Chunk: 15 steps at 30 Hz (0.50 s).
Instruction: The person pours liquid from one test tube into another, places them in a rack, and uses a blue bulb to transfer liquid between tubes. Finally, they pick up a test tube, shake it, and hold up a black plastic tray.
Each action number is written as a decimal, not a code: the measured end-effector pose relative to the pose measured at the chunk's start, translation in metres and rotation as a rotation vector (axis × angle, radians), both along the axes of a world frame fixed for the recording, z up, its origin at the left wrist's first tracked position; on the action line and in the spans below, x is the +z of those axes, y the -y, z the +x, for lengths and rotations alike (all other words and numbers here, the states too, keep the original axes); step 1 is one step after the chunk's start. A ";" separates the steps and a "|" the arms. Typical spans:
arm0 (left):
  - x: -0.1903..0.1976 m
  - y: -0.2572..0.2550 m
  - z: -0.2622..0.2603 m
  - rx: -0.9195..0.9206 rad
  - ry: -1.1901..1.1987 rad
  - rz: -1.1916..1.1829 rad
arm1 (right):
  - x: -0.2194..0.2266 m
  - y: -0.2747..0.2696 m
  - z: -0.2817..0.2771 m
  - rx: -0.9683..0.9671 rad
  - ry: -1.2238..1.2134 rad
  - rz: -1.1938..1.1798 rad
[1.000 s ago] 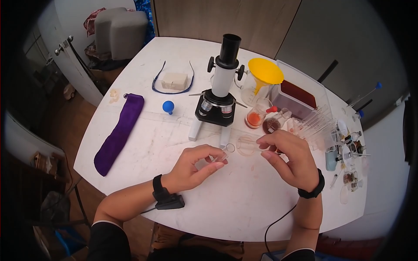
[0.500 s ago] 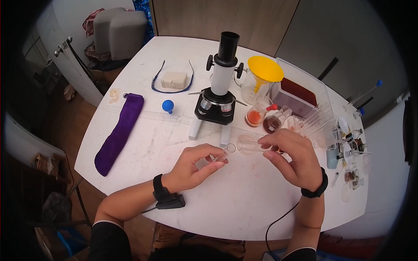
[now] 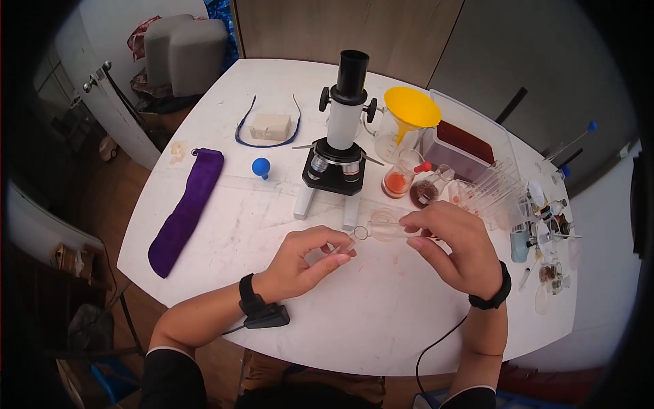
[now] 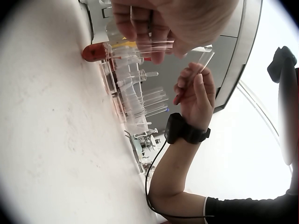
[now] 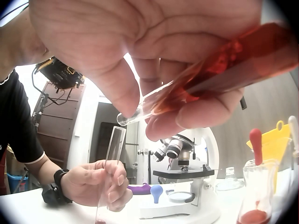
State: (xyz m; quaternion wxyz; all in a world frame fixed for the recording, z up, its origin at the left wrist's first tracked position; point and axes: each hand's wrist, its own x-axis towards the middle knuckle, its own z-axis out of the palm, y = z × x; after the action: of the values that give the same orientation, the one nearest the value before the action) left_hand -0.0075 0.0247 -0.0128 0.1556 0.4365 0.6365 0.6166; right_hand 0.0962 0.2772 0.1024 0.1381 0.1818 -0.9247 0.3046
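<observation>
My left hand holds a glass test tube between thumb and fingers, its mouth up. In the left wrist view, red shows at that tube's rounded bottom. Across from it, my right hand grips a second test tube that contains red liquid and lies steeply tilted. Its mouth points down to the left, right at the rim of the left tube. Red liquid reaches partway along the right tube toward the mouth. Behind both hands stands a white and black microscope.
Right of the microscope are a flask of orange-red liquid, a flask of dark red content, a yellow funnel in a beaker, and several racked test tubes. A purple pouch and blue rubber bulb lie left.
The mouth of the right tube has come slightly left, closer to the left tube's rim. My left hand stays nearly still. The head view has shifted a little.
</observation>
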 end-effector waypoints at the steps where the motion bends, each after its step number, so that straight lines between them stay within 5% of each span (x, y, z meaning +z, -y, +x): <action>1: 0.000 0.000 0.000 0.002 0.003 0.001 | 0.000 0.000 0.000 0.000 0.000 0.000; 15: 0.002 0.000 0.000 0.010 -0.008 -0.009 | 0.002 0.000 0.001 0.002 0.007 0.018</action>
State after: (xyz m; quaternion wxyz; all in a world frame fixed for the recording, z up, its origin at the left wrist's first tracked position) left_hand -0.0071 0.0250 -0.0104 0.1520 0.4352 0.6421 0.6125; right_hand 0.0976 0.2770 0.1042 0.1327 0.1828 -0.9278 0.2969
